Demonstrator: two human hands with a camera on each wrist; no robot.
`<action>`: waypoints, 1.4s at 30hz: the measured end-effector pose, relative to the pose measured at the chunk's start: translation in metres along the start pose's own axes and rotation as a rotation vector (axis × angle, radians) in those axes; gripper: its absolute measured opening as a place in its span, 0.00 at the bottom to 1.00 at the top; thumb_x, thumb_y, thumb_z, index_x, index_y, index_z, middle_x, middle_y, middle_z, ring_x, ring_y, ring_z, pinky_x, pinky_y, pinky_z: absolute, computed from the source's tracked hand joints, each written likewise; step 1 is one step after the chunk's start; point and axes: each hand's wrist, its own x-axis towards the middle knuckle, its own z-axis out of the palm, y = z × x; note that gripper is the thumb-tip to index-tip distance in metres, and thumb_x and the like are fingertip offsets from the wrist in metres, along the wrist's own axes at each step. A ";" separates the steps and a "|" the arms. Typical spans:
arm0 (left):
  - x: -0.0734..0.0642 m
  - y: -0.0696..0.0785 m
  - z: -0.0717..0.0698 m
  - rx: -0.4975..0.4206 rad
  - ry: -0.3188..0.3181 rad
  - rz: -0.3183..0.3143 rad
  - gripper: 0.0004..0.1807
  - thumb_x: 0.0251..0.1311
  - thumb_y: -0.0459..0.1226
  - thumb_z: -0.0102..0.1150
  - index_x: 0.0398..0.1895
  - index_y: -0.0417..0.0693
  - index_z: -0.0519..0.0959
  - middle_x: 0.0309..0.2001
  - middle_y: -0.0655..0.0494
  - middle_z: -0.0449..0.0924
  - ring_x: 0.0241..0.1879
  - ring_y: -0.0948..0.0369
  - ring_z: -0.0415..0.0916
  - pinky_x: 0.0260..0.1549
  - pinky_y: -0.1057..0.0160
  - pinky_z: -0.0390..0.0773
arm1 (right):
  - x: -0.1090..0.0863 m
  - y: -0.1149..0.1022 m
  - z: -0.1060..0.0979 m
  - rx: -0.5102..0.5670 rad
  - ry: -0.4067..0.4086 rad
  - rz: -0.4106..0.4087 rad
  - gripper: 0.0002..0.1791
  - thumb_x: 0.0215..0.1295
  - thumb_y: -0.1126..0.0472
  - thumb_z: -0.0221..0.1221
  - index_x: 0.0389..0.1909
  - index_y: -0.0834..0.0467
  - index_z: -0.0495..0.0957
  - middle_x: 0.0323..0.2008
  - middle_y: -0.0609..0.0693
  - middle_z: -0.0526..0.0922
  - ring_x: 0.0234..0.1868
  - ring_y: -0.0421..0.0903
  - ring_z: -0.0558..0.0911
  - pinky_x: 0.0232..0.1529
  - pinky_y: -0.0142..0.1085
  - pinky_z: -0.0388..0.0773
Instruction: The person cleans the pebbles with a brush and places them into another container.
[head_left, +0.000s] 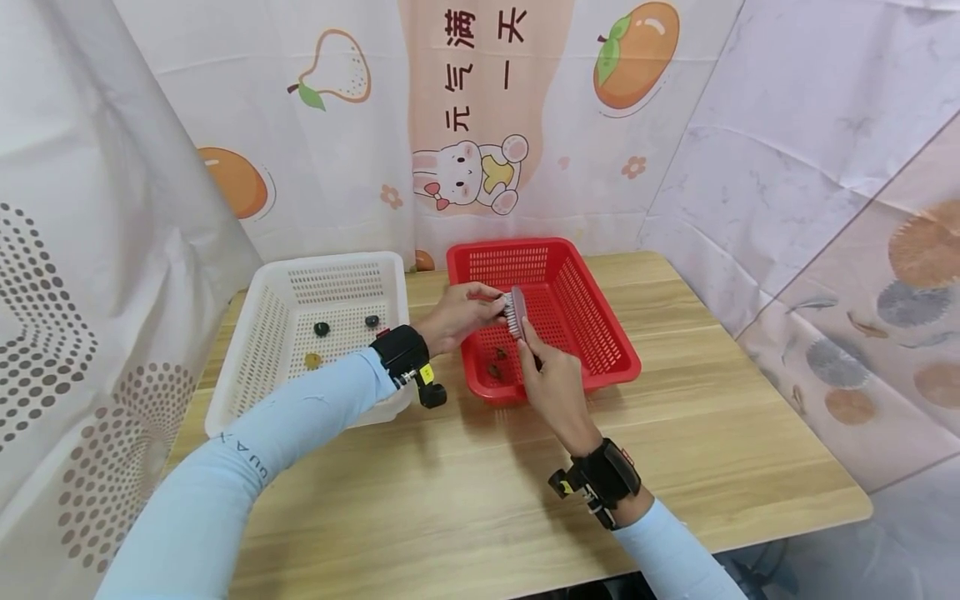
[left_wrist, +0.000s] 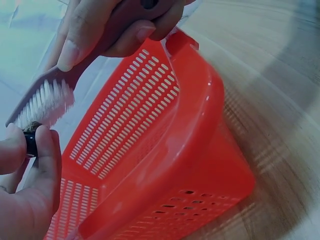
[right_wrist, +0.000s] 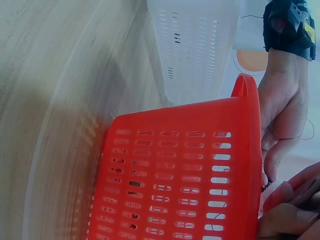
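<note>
Over the red basket (head_left: 606, 317), my left hand (head_left: 457, 318) pinches a small, shiny black stone (left_wrist: 31, 143) between thumb and fingertips. Brown dirt shows on the stone's upper end in the left wrist view. My right hand (head_left: 557, 385) grips the mauve handle of a scrubbing brush (left_wrist: 46, 102), thumb laid along it. Its white bristles touch the stone's dirty end. Inside the red basket, near its front, lie a few brown lumps (head_left: 493, 371). The right wrist view mostly catches the basket's outer wall, with both hands partly cut off at its right side.
Left of the red basket stands a white basket (head_left: 255, 292) holding two dark stones (head_left: 321, 329) and a yellowish one (head_left: 312, 361). My left forearm crosses over its front right corner. Both baskets rest on a wood-grain table (head_left: 465, 500); printed curtains (head_left: 337, 167) hang behind it.
</note>
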 end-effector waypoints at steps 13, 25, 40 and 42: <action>-0.001 -0.003 -0.008 0.012 -0.125 -0.017 0.11 0.70 0.27 0.60 0.53 0.35 0.80 0.55 0.40 0.78 0.46 0.53 0.82 0.65 0.47 0.73 | 0.001 0.001 0.001 -0.012 0.021 -0.013 0.23 0.76 0.63 0.58 0.68 0.65 0.73 0.13 0.43 0.62 0.13 0.37 0.59 0.15 0.31 0.56; -0.005 -0.004 -0.008 0.070 -0.167 -0.023 0.09 0.72 0.25 0.56 0.52 0.32 0.77 0.52 0.39 0.78 0.44 0.53 0.84 0.63 0.47 0.74 | 0.006 0.003 0.002 -0.033 -0.004 0.037 0.23 0.77 0.62 0.57 0.69 0.61 0.73 0.13 0.43 0.62 0.13 0.38 0.59 0.15 0.31 0.55; -0.002 0.001 -0.011 0.035 -0.050 -0.004 0.16 0.72 0.28 0.57 0.60 0.30 0.75 0.51 0.39 0.80 0.43 0.53 0.83 0.59 0.51 0.78 | -0.001 0.003 -0.001 -0.075 -0.027 -0.038 0.22 0.75 0.63 0.59 0.67 0.64 0.75 0.13 0.43 0.62 0.12 0.38 0.59 0.14 0.31 0.57; -0.002 -0.001 -0.010 0.062 -0.090 -0.013 0.16 0.72 0.28 0.57 0.59 0.30 0.75 0.51 0.39 0.79 0.43 0.53 0.82 0.57 0.52 0.80 | -0.001 0.003 -0.002 -0.074 -0.029 -0.026 0.22 0.76 0.62 0.58 0.67 0.64 0.75 0.13 0.43 0.61 0.12 0.38 0.59 0.14 0.31 0.56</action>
